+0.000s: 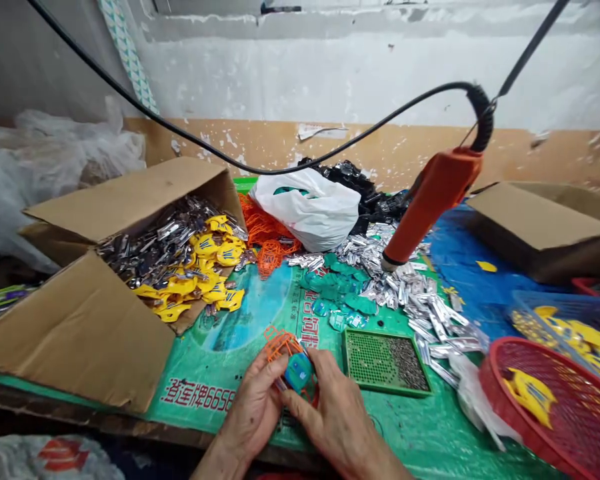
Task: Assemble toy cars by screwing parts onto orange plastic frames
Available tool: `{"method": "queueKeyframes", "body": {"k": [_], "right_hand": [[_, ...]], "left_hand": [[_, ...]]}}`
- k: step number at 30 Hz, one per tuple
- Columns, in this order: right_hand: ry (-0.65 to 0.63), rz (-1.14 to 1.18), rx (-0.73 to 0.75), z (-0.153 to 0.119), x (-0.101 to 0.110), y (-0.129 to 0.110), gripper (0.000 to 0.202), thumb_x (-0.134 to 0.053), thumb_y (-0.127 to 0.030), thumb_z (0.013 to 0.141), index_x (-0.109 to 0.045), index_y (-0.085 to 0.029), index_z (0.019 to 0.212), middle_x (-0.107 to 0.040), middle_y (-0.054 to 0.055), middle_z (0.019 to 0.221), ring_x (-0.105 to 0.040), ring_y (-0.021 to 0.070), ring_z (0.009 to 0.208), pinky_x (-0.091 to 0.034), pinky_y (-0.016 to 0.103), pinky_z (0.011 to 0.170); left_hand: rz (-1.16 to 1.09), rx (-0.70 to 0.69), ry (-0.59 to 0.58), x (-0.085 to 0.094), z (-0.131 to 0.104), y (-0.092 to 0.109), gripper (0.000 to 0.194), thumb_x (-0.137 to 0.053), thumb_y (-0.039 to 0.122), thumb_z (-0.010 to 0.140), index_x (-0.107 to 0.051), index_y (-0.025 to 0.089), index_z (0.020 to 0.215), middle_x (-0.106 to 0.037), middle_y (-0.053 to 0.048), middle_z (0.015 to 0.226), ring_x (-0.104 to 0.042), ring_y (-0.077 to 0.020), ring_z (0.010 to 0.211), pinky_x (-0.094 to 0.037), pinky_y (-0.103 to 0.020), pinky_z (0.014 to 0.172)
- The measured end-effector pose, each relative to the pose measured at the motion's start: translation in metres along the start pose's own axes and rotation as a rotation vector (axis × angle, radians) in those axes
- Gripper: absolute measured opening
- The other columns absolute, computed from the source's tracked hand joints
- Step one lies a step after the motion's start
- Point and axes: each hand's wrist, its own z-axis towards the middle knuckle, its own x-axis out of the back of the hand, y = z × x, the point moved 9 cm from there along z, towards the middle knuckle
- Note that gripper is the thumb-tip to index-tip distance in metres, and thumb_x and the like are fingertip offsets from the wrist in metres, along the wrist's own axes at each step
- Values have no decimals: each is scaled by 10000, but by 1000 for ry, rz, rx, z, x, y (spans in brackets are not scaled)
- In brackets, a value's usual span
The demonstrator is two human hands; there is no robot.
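Near the front edge of the table, my left hand (256,407) and my right hand (333,407) are closed together around a small teal plastic piece (299,372) and an orange openwork plastic piece (279,341). The orange piece sticks out beyond my left fingers. My right thumb presses from below, and the palms hide how the pieces join. Just right of my hands lies a green perforated tray (349,381) with small dark screws (407,363) at one end. Beyond it are loose teal pieces (345,283) and a heap of silvery metal parts (440,320).
An orange electric screwdriver (430,203) hangs from a cable over the metal parts. At left, a cardboard box (75,327) spills yellow pieces (215,257). A white bag (313,207) stands behind orange pieces (270,257). A red basket (500,400) is at right.
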Motion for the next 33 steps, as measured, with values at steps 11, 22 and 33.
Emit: {"method": "queueKeyframes", "body": {"k": [11,22,33], "right_hand": [[-130,-502,33,61,26,19,234,-443,-249,930,-616,-113,1010,-652,148,998,-632,258,925,-467,332,751],[-160,-924,-33,82,17,50,341,-359,-23,869,-619,-124,1064,-630,187,992,-647,308,912,-458,332,634],[-167,-936,69,87,13,33,383,-413,-13,829,-620,-151,1120,-594,210,1183,-632,347,983,-460,340,623]], "left_hand": [[99,19,94,25,6,13,245,-770,161,620,-727,117,857,-755,-59,831,-682,-179,729,-530,-288,720],[36,42,-2,23,4,9,334,-804,174,588,-727,87,901,-733,-81,832,-656,-172,685,-512,-299,695],[-24,-5,90,39,14,5,263,-769,233,611,-721,79,819,-716,-70,750,-617,-156,629,-492,-283,611]]}}
